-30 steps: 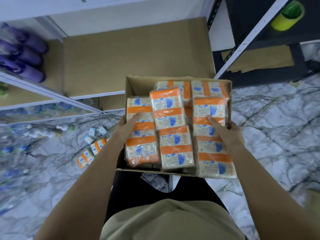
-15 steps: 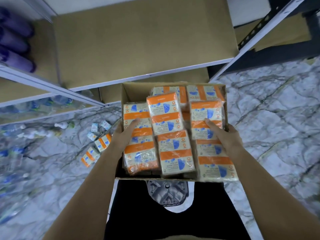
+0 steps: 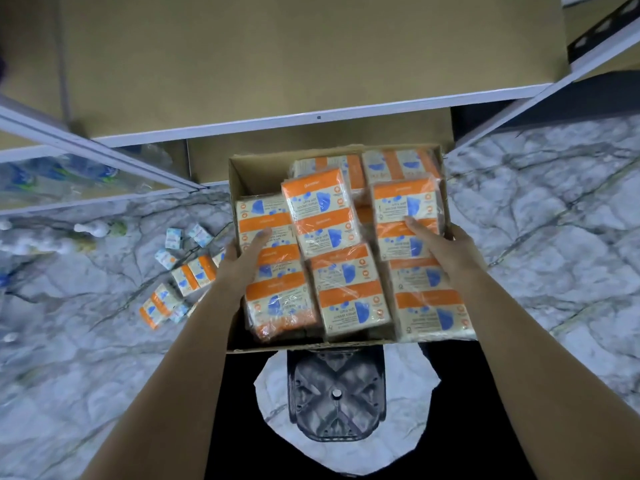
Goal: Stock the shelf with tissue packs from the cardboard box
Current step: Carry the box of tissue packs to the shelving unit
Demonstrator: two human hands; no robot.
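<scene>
Marbled grey flooring point(image 3: 554, 209) spreads under everything, and against it I carry one cardboard box point(image 3: 242, 174) packed with tissue packs point(image 3: 349, 292); I count about eight orange-and-cream packs showing on top, some overlapping, with one at the box's near right corner jutting over the rim.

My left hand point(image 3: 242, 261) grips the box's left wall, thumb lying across the top of a pack inside and the other fingers hidden beneath. My right hand point(image 3: 446, 251) clasps the right wall likewise, thumb pressed on a pack, fingers curled out of sight below. Both forearms reach forward from the bottom corners.

Just beyond the box's far edge runs the white-lipped shelf point(image 3: 311, 57), its brown board bare where I can see it. Left of the box, roughly six or seven loose packs point(image 3: 194, 275) lie scattered on the floor, too blurred to count surely. Directly below the box's near edge sits one dark plastic stool point(image 3: 336, 396), between my black-trousered legs.
</scene>
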